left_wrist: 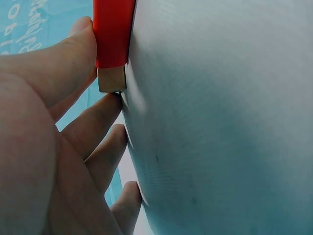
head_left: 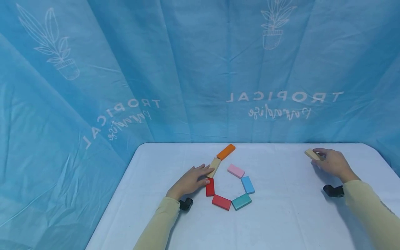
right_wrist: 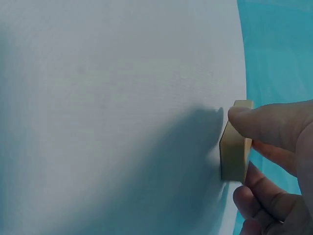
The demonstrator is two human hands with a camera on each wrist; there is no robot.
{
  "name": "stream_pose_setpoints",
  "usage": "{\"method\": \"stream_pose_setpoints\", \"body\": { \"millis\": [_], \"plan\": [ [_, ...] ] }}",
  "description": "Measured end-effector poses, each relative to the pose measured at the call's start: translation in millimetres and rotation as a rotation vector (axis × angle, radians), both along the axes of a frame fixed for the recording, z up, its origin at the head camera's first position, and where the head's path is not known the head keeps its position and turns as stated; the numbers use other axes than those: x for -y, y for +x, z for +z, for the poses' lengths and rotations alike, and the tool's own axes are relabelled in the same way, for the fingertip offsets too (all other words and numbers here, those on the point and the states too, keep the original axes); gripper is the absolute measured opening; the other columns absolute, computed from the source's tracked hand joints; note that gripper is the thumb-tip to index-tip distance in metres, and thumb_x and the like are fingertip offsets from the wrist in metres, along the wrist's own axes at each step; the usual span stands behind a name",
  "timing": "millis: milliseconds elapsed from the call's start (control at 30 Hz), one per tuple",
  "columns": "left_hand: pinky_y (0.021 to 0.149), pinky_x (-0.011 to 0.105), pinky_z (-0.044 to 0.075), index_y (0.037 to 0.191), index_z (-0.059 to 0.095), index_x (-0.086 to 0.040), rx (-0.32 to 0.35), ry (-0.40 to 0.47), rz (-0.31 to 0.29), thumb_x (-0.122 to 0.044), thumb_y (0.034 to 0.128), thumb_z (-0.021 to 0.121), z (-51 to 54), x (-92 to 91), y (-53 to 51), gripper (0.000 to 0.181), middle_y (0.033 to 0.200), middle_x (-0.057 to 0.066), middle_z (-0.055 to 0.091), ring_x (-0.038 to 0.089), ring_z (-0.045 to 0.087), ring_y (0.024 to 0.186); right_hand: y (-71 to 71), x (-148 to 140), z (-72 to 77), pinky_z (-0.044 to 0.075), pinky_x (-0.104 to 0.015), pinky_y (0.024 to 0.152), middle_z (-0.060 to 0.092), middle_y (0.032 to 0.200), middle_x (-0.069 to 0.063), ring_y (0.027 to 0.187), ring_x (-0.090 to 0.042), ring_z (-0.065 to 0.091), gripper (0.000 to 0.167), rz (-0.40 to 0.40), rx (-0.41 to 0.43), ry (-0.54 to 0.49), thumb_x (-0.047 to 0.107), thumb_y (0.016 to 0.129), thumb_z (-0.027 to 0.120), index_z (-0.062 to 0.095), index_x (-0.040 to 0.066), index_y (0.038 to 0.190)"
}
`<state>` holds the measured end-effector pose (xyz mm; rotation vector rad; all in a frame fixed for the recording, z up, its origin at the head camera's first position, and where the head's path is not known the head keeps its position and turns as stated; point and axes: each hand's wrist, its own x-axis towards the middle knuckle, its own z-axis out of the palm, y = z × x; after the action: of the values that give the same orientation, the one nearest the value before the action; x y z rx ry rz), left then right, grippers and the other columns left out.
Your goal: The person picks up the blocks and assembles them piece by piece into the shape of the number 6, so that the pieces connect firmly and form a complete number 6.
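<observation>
My right hand (head_left: 335,164) pinches a plain wooden block (head_left: 311,154) between thumb and fingers at the far right of the table. In the right wrist view that same wooden block (right_wrist: 234,147) casts a shadow on the white surface. My left hand (head_left: 191,180) rests with its fingers spread at an arc of blocks, touching a second plain wooden block (head_left: 214,167). Its thumb lies by a red block (head_left: 210,188), also in the left wrist view, where this red block (left_wrist: 113,34) stands in front of the wooden one (left_wrist: 112,80).
The arc continues with another red block (head_left: 222,202), a green block (head_left: 241,201), a blue block (head_left: 248,185) and a pink block (head_left: 235,171). An orange block (head_left: 226,152) touches the wooden one's far end. Behind the white table (head_left: 281,215) hangs a blue curtain (head_left: 200,69).
</observation>
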<state>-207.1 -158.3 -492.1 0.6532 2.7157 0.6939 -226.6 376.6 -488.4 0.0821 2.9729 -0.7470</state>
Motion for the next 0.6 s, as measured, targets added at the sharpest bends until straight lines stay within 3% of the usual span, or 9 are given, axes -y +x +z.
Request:
{"method": "stream_pose_setpoints", "body": {
  "millis": [300, 467, 600],
  "plan": [
    [0.121, 0.051, 0.023, 0.153, 0.045, -0.029, 0.005, -0.01, 0.011, -0.034, 0.0986, 0.064, -0.6, -0.2, -0.2, 0.058, 0.157, 0.008, 0.041, 0.028, 0.032, 0.147, -1.7, 0.9, -2.3, 0.045, -0.069, 0.088, 0.048, 0.126, -0.043, 0.109, -0.055, 0.05, 0.087, 0.022, 0.025, 0.029, 0.04, 0.085, 0.078, 0.041, -0.016, 0.14],
    [0.121, 0.051, 0.024, 0.153, 0.045, -0.029, 0.008, -0.013, 0.014, -0.034, 0.0983, 0.065, -0.7, -0.2, 0.7, 0.059, 0.158, 0.007, 0.041, 0.028, 0.032, 0.148, -5.9, 1.6, -3.6, 0.035, -0.075, 0.096, 0.037, 0.136, -0.045, 0.121, -0.063, 0.034, 0.088, 0.103, -0.002, 0.015, 0.036, 0.083, 0.08, 0.039, -0.014, 0.143],
    [0.121, 0.05, 0.024, 0.154, 0.044, -0.031, 0.005, -0.023, 0.017, -0.034, 0.0983, 0.065, -1.2, -0.7, 0.5, 0.059, 0.158, 0.006, 0.041, 0.026, 0.032, 0.148, -8.8, 2.9, -5.1, 0.035, -0.074, 0.095, 0.035, 0.141, -0.044, 0.122, -0.064, 0.03, 0.087, 0.166, -0.018, -0.003, 0.033, 0.082, 0.081, 0.04, -0.013, 0.143]
  ]
}}
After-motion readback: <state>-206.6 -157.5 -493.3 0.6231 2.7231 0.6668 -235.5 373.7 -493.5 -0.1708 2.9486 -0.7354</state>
